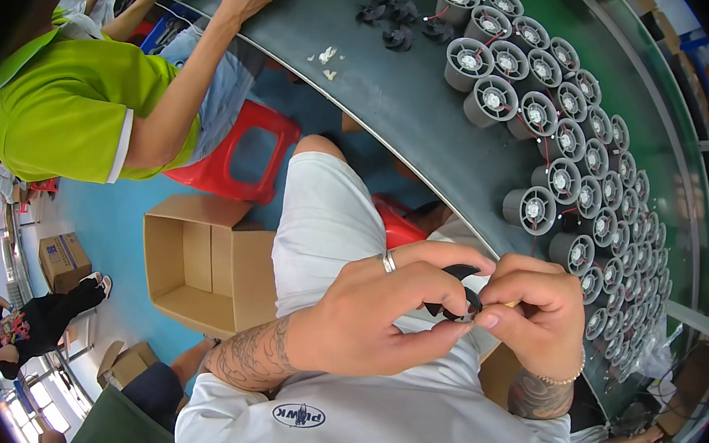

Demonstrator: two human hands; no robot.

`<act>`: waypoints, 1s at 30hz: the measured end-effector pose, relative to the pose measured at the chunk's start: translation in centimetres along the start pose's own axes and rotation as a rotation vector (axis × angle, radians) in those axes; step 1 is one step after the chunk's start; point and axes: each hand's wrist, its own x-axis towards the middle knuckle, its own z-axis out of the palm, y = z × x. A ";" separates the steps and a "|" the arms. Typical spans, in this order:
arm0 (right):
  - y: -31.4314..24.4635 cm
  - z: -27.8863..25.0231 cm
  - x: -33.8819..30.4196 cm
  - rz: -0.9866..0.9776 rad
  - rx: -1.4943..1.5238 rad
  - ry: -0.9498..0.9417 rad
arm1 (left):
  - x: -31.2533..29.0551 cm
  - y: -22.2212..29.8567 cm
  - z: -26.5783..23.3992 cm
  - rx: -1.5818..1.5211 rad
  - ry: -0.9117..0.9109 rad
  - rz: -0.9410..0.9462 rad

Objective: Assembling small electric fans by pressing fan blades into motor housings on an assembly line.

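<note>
- The dark green tabletop is stretching diagonally beyond the person's knees, its near edge running down toward the hands.
- Grey fan housings are crowding the tabletop's right end, some standing close to the near edge.
- An open cardboard box is sitting on the floor, off the near edge.
- The left hand is curling its forefinger and thumb around a black part, the two tips parted by its thickness.
- The right hand is pressing thumb and forefinger together, seemingly pinching something small.
- That black part, apparently a bladed fan wheel, is resting between the hands, just off the near edge; it is lying immediately left of the right fingertips, its axle direction hidden by fingers. The left hand is nearer, already gripping it.
- A small yellowish piece is peeking out at the right fingertips; whether it is touching the wheel, I cannot tell.
</note>
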 end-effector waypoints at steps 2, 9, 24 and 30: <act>0.0 0.0 0.0 0.006 -0.007 -0.009 | 0.0 -0.2 0.1 0.024 0.023 0.041; 0.2 0.3 -0.1 0.005 -0.011 0.020 | 0.1 -0.5 0.2 0.064 0.046 0.068; 2.2 1.8 -0.9 0.074 0.513 0.284 | -0.7 -2.0 0.6 -0.426 0.183 -0.126; 1.5 2.2 0.0 0.003 0.344 0.240 | -0.4 -1.1 0.6 -0.374 0.211 -0.182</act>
